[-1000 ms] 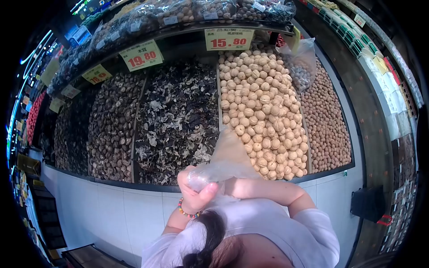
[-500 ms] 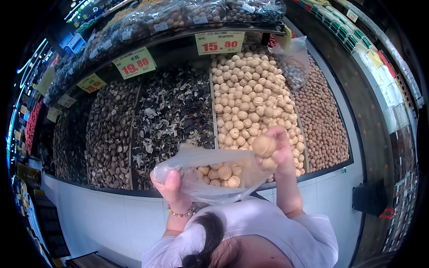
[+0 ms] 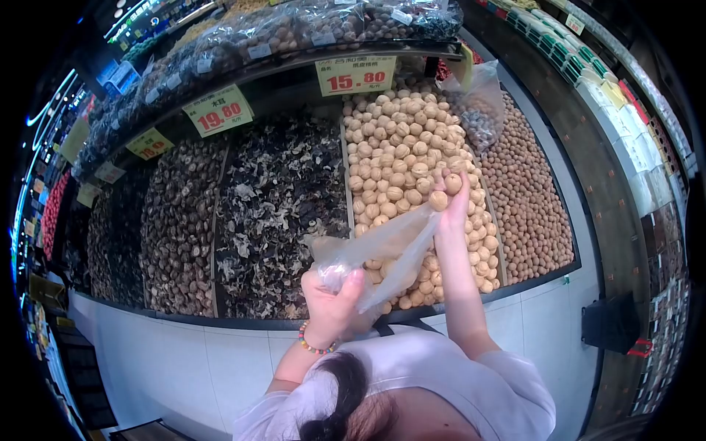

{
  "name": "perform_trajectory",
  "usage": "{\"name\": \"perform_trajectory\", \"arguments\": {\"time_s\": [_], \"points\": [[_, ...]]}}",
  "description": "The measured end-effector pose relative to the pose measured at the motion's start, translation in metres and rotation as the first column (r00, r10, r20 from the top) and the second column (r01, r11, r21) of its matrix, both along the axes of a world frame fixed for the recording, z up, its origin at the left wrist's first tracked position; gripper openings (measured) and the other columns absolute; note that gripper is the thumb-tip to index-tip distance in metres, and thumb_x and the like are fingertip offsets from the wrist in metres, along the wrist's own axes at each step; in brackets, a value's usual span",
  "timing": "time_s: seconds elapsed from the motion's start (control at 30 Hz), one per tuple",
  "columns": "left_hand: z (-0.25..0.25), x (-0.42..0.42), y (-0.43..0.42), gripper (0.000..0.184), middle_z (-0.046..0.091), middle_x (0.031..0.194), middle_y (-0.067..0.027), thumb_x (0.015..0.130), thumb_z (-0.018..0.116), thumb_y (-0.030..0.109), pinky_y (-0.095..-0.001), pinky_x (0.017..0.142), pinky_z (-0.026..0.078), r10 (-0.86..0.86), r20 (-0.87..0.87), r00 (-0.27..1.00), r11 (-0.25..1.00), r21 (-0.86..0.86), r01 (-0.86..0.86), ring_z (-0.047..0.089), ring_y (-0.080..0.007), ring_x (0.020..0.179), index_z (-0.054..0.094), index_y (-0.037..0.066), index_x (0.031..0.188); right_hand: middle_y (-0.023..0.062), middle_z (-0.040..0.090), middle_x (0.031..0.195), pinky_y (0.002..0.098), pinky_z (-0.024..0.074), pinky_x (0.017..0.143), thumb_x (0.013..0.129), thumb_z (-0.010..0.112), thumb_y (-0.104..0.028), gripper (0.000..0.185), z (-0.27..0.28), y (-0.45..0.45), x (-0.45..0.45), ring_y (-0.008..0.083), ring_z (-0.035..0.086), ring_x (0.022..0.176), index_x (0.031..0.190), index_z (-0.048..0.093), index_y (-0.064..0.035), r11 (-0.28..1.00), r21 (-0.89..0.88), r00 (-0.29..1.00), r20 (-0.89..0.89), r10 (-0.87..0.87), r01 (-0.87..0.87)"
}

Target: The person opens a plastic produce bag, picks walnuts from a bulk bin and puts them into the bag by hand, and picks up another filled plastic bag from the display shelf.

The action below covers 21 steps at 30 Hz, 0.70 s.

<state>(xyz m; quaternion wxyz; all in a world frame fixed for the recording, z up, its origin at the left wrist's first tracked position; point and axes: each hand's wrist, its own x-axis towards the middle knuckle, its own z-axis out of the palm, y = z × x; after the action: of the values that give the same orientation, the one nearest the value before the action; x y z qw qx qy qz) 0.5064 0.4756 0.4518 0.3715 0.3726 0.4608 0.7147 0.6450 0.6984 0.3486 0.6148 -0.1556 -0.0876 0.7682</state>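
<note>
My left hand [image 3: 332, 295], with a beaded bracelet at the wrist, is closed on the gathered edge of a clear plastic bag [image 3: 390, 253]. The bag stretches up and right toward my right hand [image 3: 454, 206], which reaches over the bin of walnuts [image 3: 401, 140]. Two walnuts [image 3: 446, 191] rest at the fingers of my right hand, and its fingers curl around them. The tip of the bag touches or lies just under that hand; which one I cannot tell.
Left of the walnuts lie dark dried fungus [image 3: 283, 198] and dried mushrooms [image 3: 176, 220]. Small brown nuts [image 3: 526, 191] and a filled plastic bag [image 3: 479, 110] are on the right. Price signs [image 3: 355, 75] hang below a shelf of packaged goods [image 3: 279, 33].
My right hand has moved up over the walnut bin with walnuts at its fingers. My left hand has shifted right, and the bag has narrowed and tilted upward to the right.
</note>
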Motion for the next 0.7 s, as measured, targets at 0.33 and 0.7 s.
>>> {"name": "perform_trajectory", "arguments": {"time_s": [0.33, 0.7], "points": [[-0.01, 0.012, 0.022, 0.016, 0.054, 0.061, 0.0037, 0.082, 0.058, 0.012, -0.0187, 0.049, 0.036, -0.104, 0.042, 0.994, 0.994, -0.03, 0.105, 0.046, -0.0016, 0.055, 0.059, 0.002, 0.069, 0.0132, 0.048, 0.112, 0.0403, 0.0346, 0.088, 0.079, 0.052, -0.016, 0.045, -0.037, 0.029, -0.006, 0.0306, 0.045, 0.1, 0.123, 0.042, -0.0184, 0.738, 0.666, -0.37, 0.663, -0.651, -0.105], [0.006, 0.001, 0.017, 0.016, 0.054, 0.062, 0.0043, 0.081, 0.058, 0.014, -0.0184, 0.048, 0.034, 0.02, 0.119, 0.993, 1.0, -0.002, -0.02, 0.044, -0.0013, 0.054, 0.059, 0.002, 0.071, 0.0087, 0.051, 0.103, 0.0306, 0.038, 0.086, 0.08, 0.046, -0.006, 0.026, 0.003, 0.002, 0.014, 0.0216, 0.047, 0.098, 0.106, 0.051, -0.0059, 0.779, 0.627, 0.177, 0.765, -0.619, 0.009]]}}
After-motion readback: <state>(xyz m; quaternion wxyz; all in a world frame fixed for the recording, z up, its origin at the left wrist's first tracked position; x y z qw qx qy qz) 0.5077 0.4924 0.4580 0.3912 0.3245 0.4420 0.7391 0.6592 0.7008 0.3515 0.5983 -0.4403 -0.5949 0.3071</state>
